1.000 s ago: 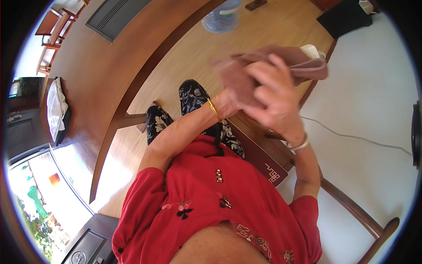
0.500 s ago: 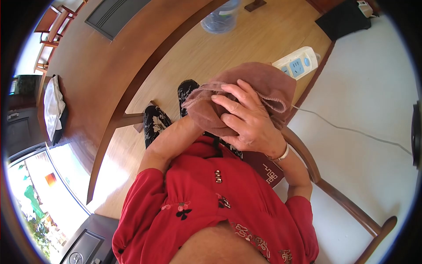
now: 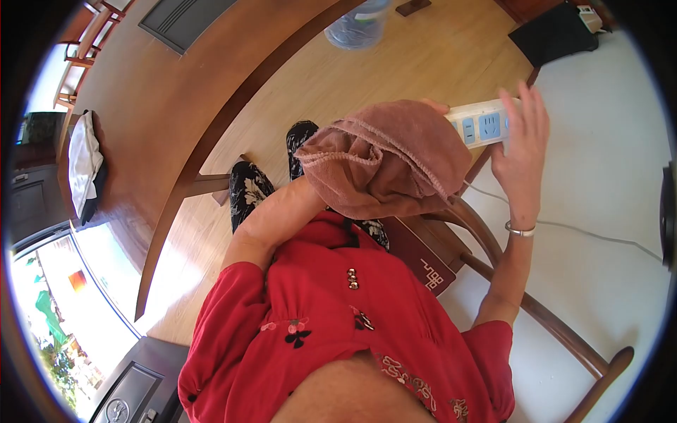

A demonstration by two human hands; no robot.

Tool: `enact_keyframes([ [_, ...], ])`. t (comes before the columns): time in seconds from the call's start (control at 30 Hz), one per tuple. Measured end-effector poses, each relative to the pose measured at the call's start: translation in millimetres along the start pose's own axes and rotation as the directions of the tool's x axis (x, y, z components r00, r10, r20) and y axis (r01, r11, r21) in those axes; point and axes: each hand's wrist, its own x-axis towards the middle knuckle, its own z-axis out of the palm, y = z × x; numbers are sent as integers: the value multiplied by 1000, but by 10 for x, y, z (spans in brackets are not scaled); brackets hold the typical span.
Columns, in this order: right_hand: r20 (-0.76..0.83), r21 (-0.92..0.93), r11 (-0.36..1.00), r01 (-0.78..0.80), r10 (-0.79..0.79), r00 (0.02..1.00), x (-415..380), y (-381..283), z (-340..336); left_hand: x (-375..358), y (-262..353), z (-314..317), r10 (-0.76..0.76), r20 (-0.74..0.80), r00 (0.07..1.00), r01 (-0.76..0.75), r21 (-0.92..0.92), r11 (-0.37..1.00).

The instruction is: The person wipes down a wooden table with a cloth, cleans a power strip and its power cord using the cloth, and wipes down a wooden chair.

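Note:
A brown towel lies bunched over my left hand, hiding nearly all of it; only a bit of finger shows at the towel's upper right edge. From under the towel sticks out a white power strip with light blue socket panels, its near end in my left hand's grasp. My right hand, with a bracelet at the wrist, is at the strip's far end and overlaps it. Its fingers stretch upward and its thumb stands apart, somewhat blurred.
A wooden table curves along the left, with a white cloth on it. On the floor stands a clear plastic water bottle. A grey cord runs across the right side, near a wooden chair's armrest. A black box sits at the upper right.
My right hand has left the towel and moved right to the power strip's far end, its fingers straightening. The towel's folds have loosened, and the strip has shifted slightly down and tilted.

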Motion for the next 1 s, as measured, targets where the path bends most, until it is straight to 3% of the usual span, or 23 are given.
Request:
enact_keyframes([
  [0.07, 126, -27, 998, 61, -57, 990, -27, 26, 107, 12, -24, -21, -19, 4, 1000, 20, -90, 996],
  [0.13, 135, 24, 999, 43, -46, 990, -41, 179, 219, -1, -35, 3, -39, 6, 999, 39, -179, 983],
  [0.2, 138, 72, 997, 22, -31, 990, -85, 267, 305, 14, 101, 131, -26, -127, 992, 18, -60, 998],
  [0.23, 175, 131, 985, -109, 85, 981, -118, 286, 345, 65, 164, 163, -24, -123, 992, 17, -54, 998],
  [0.27, 216, 184, 954, -237, 196, 956, -149, 311, 392, 139, 236, 186, 70, -104, 992, -30, 345, 938],
  [0.3, 209, 184, 954, -238, 198, 958, -196, 356, 444, 223, 303, 207, 150, -51, 987, -75, 686, 723],
  [0.33, 292, 323, 824, -465, 380, 878, -265, 413, 499, 302, 355, 225, 202, 29, 979, -108, 914, 392],
  [0.37, 399, 427, 622, -656, 521, 754, -338, 472, 553, 347, 344, 211, 258, 50, 965, -121, 956, 267],
  [0.4, 399, 426, 619, -660, 527, 751, -424, 534, 617, 397, 328, 180, 302, 57, 952, -121, 973, 198],
  [0.47, 620, 718, -58, -693, 507, 599, -566, 629, 706, 492, 282, 87, 371, 71, 926, -126, 984, 125],
  [0.5, 618, 720, -62, -691, 510, 598, -560, 602, 692, 545, 263, 48, 397, 76, 915, -128, 986, 106],
  [0.57, 613, 790, -296, -537, 340, 713, -493, 469, 674, 697, 218, 8, 440, 99, 893, -144, 987, 72],
  [0.7, 622, 766, -399, -504, 264, 737, -418, 250, 723, 1057, 99, 21, 496, 134, 858, -179, 983, 43],
  [0.8, 666, 740, -375, -559, 292, 686, -448, 146, 798, 1311, -22, 108, 503, 165, 848, -220, 974, 52],
  [0.9, 518, 855, -281, -436, 432, 738, -528, 175, 788, 1475, -121, 206, 494, 206, 845, -270, 961, 61],
  [1.0, 617, 784, -284, -551, 451, 645, -650, 347, 724, 1524, -185, 308, 458, 261, 849, -332, 940, 79],
])
